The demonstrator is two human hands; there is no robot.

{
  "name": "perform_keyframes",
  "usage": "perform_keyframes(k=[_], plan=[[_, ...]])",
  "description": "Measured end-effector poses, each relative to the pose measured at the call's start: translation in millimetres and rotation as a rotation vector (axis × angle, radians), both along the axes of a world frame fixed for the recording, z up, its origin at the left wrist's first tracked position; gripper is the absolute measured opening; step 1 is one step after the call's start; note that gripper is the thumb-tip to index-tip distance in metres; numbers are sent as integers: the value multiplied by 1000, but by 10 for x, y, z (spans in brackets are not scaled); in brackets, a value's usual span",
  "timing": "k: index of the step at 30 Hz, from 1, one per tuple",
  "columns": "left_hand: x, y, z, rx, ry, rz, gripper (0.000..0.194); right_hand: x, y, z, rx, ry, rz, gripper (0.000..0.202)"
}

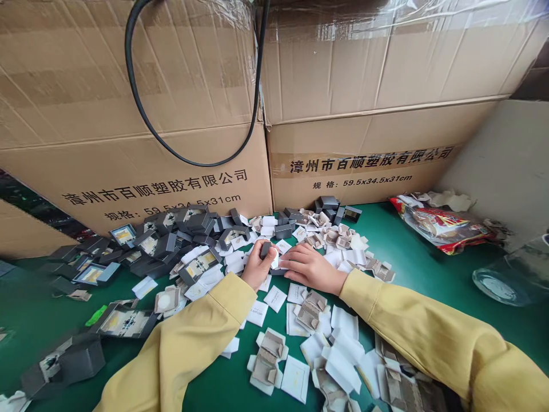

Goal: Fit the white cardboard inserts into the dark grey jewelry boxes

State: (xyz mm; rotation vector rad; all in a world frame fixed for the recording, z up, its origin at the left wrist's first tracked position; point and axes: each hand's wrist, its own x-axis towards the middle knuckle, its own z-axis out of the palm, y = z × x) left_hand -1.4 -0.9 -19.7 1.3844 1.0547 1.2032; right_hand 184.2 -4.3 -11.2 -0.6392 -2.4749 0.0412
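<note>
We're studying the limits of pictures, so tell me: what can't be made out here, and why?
In the head view:
Dark piece in the left hand: mostly covered by the grip.
Right hand: whether it grips anything, hidden by itself.
White cards: some print too small.
Left carton: bottom edge, behind dark boxes.
Black cable: ends, cut off by top edge.

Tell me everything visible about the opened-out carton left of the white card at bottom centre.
The opened-out carton looks like thin, creased cardboard, grey-brown on its upturned face, with paler edges and several flaps spread. It lies partly unfolded on the green table, left of the white card; I can't tell whether they touch. Neither left hand nor right hand touches it.
</note>
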Motion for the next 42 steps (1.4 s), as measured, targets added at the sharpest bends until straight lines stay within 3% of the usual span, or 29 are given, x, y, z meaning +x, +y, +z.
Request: perform_keyframes(k=[15, 24, 36, 42], plan=[[-15, -20, 54, 73, 81, -152, 51, -8, -35, 32, -75, -53, 92, 25], [-11, -7, 0, 83, 115, -133, 50, -41, -14, -10, -58, -67, 114, 19], [10, -62, 143, 102, 189, -202, 52, -39, 47, -66, -107, -76, 206, 29], [10, -59, 123, 98, 161, -183, 49, -8, 42, -55, -160, -20, 200, 29]])
